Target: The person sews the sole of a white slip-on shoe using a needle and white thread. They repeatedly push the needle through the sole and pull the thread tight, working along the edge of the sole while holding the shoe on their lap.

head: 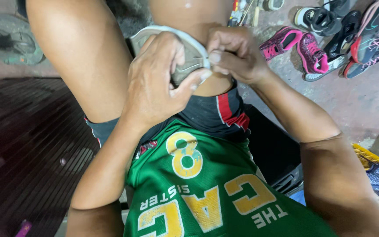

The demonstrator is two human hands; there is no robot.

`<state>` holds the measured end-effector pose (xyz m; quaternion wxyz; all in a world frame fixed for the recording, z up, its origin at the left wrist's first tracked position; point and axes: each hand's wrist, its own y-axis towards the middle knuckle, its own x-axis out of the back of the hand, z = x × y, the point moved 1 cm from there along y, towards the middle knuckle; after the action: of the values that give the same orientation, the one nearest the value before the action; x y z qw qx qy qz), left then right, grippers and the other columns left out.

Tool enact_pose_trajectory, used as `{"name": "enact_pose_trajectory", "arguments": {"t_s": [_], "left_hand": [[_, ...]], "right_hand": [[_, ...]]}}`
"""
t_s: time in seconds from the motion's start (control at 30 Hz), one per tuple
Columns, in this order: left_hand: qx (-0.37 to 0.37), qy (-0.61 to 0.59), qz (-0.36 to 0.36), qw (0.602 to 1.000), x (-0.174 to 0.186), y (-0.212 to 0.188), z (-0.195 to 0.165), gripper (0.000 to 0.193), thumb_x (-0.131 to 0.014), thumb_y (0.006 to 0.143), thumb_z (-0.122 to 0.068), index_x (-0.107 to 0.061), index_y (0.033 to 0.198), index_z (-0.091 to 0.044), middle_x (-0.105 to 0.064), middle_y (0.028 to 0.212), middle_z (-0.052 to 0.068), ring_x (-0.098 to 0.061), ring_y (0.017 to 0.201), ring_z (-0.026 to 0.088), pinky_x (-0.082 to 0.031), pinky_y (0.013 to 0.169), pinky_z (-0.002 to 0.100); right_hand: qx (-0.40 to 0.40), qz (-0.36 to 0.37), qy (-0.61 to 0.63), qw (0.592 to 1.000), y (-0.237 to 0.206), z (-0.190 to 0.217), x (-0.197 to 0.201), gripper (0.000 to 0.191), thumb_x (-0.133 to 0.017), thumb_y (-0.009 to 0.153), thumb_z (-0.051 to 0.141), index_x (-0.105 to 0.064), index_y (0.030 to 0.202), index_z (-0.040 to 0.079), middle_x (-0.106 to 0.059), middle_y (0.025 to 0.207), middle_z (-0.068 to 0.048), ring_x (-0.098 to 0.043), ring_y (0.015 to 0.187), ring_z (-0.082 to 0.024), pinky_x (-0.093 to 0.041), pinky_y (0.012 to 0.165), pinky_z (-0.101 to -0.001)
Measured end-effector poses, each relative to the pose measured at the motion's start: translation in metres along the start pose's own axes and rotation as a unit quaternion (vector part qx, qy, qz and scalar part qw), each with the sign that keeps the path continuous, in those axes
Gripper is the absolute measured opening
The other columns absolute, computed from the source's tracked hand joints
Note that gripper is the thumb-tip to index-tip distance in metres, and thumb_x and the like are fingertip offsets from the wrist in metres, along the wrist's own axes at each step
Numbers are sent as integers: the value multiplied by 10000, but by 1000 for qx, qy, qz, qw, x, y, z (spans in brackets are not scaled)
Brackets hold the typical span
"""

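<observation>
left hand [156, 85] wraps over a shoe [185, 57] w/ a grey upper and pale sole rim, held down btwn the knees; fingers curled shut on it, thumb [194, 80] pressing near the rim edge. right hand [233, 55] is closed in a pinch right at the sole edge, fingertips [216, 57] touching the rim, prob holding smth thin but can't see what. to do this well, i'd judge: keep the left grip firm so the shoe doesn't twist against the leg, work the right hand's pinch in small moves along the seam where rim meets upper, and keep the thumb clear of whatever the right fingers are pushing. shoe sits against the right leg, above the dark shorts [216, 116] and green jersey [207, 188]. hard to make out: most of the shoe is hidden under the left palm, the toe/heel direction is unclear, and any needle, thread or glue is too small or covered to tell. far side of floor [352, 96] has a cluster of sneakers, incl. pink ones [312, 55], partly cut off at the frame edge; tools near top centre are blurred.
</observation>
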<state>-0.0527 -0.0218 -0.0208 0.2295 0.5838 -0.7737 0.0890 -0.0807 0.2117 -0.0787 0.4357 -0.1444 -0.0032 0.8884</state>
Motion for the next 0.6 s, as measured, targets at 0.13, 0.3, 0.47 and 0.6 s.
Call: {"name": "enact_pose_trajectory", "arguments": {"t_s": [0.13,0.3,0.47,0.6], "left_hand": [[14,-12,-12,1000,6,0,4,459,-862,919,-261,-456,927,-47,-436,838,100,-483,813,293,-398,740,403],[30,-44,-13,998,18,-25,14,354,-778,1010,-151,-462,896,-40,-424,785,101,-455,731,246,-398,692,363],[191,-271,-183,925,60,-97,30,125,-607,1100,-97,-552,999,-48,-589,813,55,-542,655,158,-452,606,288],[342,-282,-259,858,92,-133,57,136,-561,1119,-94,-554,995,-38,-652,969,112,-540,686,158,-399,575,245]], "right_hand": [[-23,6,-25,999,6,-4,-2,209,-611,1083,169,-574,938,22,-561,744,2,-456,561,-18,-334,554,-206],[-16,26,-127,991,9,3,-7,150,-658,1075,111,-616,973,10,-595,822,-3,-498,666,-31,-374,646,-213],[26,17,-248,968,5,16,-12,111,-698,1051,61,-624,980,18,-653,849,-23,-590,762,-70,-460,711,-235],[87,31,-320,943,0,30,-12,94,-681,1040,28,-628,962,27,-637,818,-44,-611,763,-105,-472,727,-244]]}}
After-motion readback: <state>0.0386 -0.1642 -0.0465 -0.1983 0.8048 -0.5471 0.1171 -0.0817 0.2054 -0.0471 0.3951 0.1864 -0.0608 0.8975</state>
